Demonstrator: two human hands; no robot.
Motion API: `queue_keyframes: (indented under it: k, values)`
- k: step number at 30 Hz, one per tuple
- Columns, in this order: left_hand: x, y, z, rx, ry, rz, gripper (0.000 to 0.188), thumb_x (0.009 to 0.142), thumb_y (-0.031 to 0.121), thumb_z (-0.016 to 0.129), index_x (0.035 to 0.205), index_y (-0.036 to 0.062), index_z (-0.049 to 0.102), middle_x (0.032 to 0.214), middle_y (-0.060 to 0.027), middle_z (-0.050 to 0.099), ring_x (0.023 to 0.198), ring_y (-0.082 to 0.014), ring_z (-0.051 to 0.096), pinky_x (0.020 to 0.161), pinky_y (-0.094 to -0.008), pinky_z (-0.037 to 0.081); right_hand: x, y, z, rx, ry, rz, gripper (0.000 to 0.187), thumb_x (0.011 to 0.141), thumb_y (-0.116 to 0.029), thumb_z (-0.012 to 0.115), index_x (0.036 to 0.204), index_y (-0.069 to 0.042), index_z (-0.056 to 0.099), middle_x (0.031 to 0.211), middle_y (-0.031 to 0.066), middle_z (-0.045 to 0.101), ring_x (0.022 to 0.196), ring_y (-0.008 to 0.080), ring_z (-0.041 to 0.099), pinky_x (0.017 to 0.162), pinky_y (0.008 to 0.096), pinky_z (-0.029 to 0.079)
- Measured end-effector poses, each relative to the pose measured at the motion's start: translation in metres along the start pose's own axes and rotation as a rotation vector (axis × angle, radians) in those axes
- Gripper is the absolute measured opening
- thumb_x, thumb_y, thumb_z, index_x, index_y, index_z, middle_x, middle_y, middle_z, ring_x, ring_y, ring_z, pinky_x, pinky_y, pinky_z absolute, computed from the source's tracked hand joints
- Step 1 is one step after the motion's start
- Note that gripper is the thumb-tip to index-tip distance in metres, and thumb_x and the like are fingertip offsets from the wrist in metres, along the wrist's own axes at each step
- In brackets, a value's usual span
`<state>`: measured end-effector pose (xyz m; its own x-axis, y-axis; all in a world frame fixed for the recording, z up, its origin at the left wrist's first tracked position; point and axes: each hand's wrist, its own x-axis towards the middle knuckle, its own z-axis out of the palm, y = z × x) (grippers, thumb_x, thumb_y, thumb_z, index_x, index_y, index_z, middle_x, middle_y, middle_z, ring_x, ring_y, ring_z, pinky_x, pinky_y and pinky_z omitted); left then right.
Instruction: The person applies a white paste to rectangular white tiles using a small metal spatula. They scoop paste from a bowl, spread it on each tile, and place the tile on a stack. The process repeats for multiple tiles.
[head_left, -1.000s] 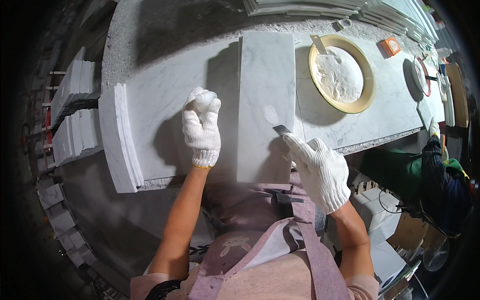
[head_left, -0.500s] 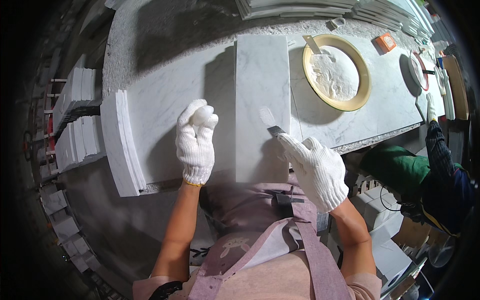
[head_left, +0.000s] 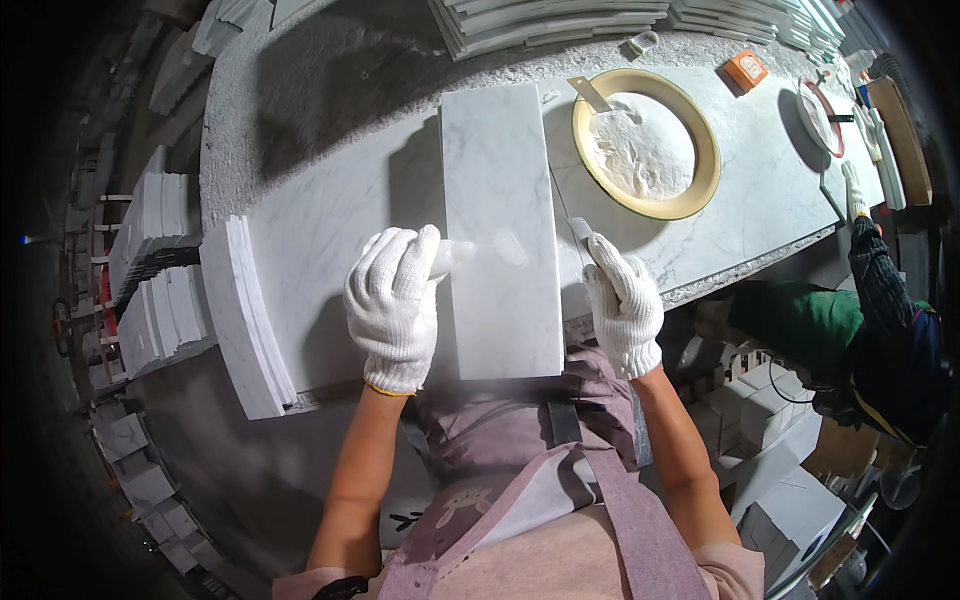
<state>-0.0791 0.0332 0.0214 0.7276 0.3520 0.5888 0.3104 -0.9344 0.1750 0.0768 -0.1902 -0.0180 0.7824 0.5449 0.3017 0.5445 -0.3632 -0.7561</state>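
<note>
A long pale marble slab (head_left: 500, 320) lies in front of me across the marble-topped bench, with a patch of white paste (head_left: 511, 248) on its face. My left hand (head_left: 393, 305), in a white knit glove, is closed around a small translucent white bottle (head_left: 456, 256). The bottle tips sideways over the slab's left edge, pointing at the paste. Just off the slab's right edge, my gloved right hand (head_left: 625, 305) grips a putty knife (head_left: 579, 229), its blade pointing away from me. My glove hides the knife's handle.
Beyond my right hand sits a yellow bowl (head_left: 708, 160) of white filler with a scraper (head_left: 590, 95) in it. An orange box (head_left: 745, 71) stands behind. Stone tile stacks (head_left: 245, 310) line the left and far sides. A co-worker's gloved hand (head_left: 855, 190) is at right.
My left hand has turned the bottle toward the slab and over its edge. My right hand has lifted the putty knife off the paste and moved right, clear of the slab.
</note>
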Motion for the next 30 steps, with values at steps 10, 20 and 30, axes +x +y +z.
queue_keyframes:
  k: [10, 20, 30]
  values:
    - [0.013, -0.001, 0.001, 0.039, 0.017, 0.142, 0.047, 0.070, 0.003, 0.085, 0.116, 0.0070, 0.075, 0.106, -0.0090, 0.068, 0.103, -0.0311, 0.069, 0.093, -0.0455, 0.059, -0.003, 0.007, 0.003, 0.049, 0.063, -0.087, 0.046, 0.086, 0.008, 0.074, 0.129, -0.006, 0.074, 0.108, 0.0140, 0.077, 0.088, 0.0282, 0.072, 0.080, 0.0358, 0.058]
    - [0.012, 0.000, 0.001, 0.030, -0.001, 0.154, 0.049, 0.070, 0.000, 0.085, 0.118, 0.0057, 0.073, 0.111, -0.0105, 0.068, 0.102, -0.0344, 0.068, 0.091, -0.0484, 0.057, -0.003, 0.006, 0.004, 0.013, 0.059, -0.034, 0.048, 0.084, 0.001, 0.078, 0.130, -0.013, 0.075, 0.107, 0.0130, 0.075, 0.089, 0.0300, 0.073, 0.077, 0.0367, 0.059]
    - [0.022, -0.003, 0.005, -0.055, 0.060, 0.229, 0.046, 0.067, -0.003, 0.081, 0.112, 0.0024, 0.071, 0.094, -0.0109, 0.064, 0.074, -0.0325, 0.062, 0.065, -0.0434, 0.051, -0.003, 0.006, 0.003, 0.019, 0.055, -0.035, 0.048, 0.084, 0.000, 0.078, 0.130, -0.013, 0.075, 0.107, 0.0134, 0.075, 0.091, 0.0305, 0.073, 0.079, 0.0373, 0.059]
